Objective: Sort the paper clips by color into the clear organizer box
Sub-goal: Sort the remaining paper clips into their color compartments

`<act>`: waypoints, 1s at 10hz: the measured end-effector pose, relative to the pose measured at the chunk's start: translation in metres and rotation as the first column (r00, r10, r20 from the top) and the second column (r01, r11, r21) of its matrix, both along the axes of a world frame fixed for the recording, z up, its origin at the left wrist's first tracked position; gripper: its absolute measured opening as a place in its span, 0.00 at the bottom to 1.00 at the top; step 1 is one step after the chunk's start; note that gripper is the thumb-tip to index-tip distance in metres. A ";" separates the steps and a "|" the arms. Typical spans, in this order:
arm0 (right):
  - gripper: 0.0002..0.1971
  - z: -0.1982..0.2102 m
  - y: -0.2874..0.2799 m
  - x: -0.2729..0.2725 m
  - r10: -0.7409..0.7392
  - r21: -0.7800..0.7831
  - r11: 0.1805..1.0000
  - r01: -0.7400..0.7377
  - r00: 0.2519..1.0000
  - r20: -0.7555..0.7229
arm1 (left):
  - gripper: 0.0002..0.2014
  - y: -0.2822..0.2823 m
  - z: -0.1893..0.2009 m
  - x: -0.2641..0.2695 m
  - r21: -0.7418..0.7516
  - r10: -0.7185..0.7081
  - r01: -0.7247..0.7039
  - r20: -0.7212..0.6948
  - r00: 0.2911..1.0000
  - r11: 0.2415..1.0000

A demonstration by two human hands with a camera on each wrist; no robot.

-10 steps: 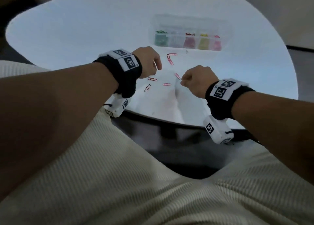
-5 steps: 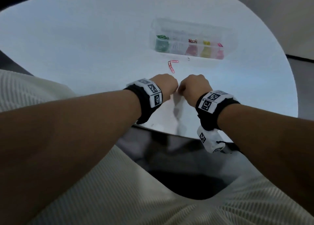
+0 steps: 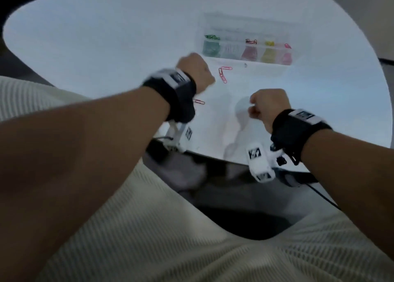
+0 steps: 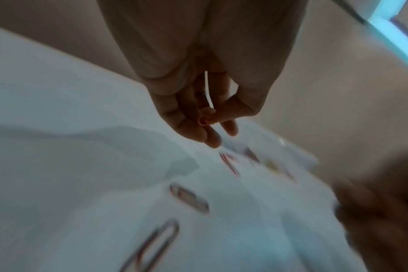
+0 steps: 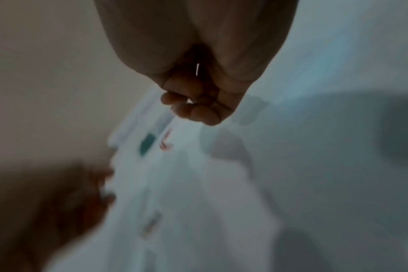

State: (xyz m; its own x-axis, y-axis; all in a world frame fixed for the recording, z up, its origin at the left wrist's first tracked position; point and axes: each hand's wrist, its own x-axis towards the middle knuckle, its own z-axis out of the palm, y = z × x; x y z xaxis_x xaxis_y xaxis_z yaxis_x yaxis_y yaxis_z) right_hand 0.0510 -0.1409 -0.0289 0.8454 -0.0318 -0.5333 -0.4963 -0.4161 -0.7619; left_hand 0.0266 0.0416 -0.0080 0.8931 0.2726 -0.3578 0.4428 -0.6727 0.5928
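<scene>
A clear organizer box (image 3: 247, 47) is seen lying on the far side of the white table (image 3: 106, 47), divided into a row of compartments. From the left end, green clips (image 3: 211, 47) are held in the first, pale clips that can hardly be made out in the second, red clips (image 3: 249, 51) in the third, yellow clips (image 3: 269, 52) in the fourth and pink clips (image 3: 285, 55) in the last. A few clips are perched on the compartment rims.

The left hand (image 3: 195, 71) is held above the table just short of the box's left end; in the left wrist view a small red clip (image 4: 203, 120) is pinched between its thumb and curled fingers (image 4: 193, 128). The right hand (image 3: 268, 107) is held nearer the table's front edge, fingers (image 5: 198, 112) curled into the palm; whether anything is enclosed cannot be told.

Loose on the table, two pink paper clips (image 3: 223, 73) are found touching just in front of the box, and another red clip (image 3: 198, 102) lies beside the left wrist strap (image 3: 177, 90)
</scene>
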 end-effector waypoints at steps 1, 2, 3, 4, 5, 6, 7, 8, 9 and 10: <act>0.15 0.012 0.009 0.008 -0.219 0.367 0.901 0.233 0.972 -0.079 | 0.04 0.035 0.016 0.009 -0.350 0.315 -0.320 -0.074 0.946 0.880; 0.12 0.025 0.026 0.020 -0.110 0.329 0.937 0.114 0.993 -0.031 | 0.10 0.050 0.019 0.005 -0.459 0.372 -0.379 -0.110 0.922 0.803; 0.06 0.022 0.044 0.041 0.218 -0.147 0.967 -0.208 0.974 0.059 | 0.15 0.050 0.011 -0.003 -0.374 0.296 -0.296 -0.059 0.953 0.879; 0.11 0.001 0.057 0.055 0.412 -0.456 0.831 -0.319 0.903 0.119 | 0.13 0.039 0.003 -0.008 -0.140 0.132 -0.146 -0.102 0.986 0.979; 0.19 -0.014 0.065 0.058 0.519 -0.609 0.702 -0.368 0.851 0.084 | 0.15 0.034 -0.002 -0.011 -0.049 0.077 -0.086 -0.165 0.983 0.995; 0.20 -0.020 0.067 0.063 0.563 -0.676 0.637 -0.370 0.822 0.081 | 0.15 0.031 -0.002 -0.015 -0.027 0.025 -0.030 -0.174 0.984 0.999; 0.13 -0.021 0.065 0.064 0.574 -0.727 0.601 -0.332 0.812 0.104 | 0.14 0.031 -0.001 -0.006 -0.039 0.016 -0.021 -0.138 0.990 0.999; 0.11 -0.016 0.059 0.064 0.592 -0.718 0.581 -0.383 0.805 0.049 | 0.14 0.031 0.002 0.006 -0.075 0.033 -0.037 -0.051 0.998 0.997; 0.17 -0.010 0.046 0.064 0.569 -0.652 0.610 -0.451 0.821 -0.036 | 0.10 0.026 0.004 0.018 -0.051 0.053 -0.052 0.020 0.998 0.997; 0.12 -0.002 0.026 0.057 0.505 -0.513 0.723 -0.462 0.861 -0.064 | 0.07 0.017 0.000 0.034 0.109 -0.057 0.050 0.065 0.996 0.993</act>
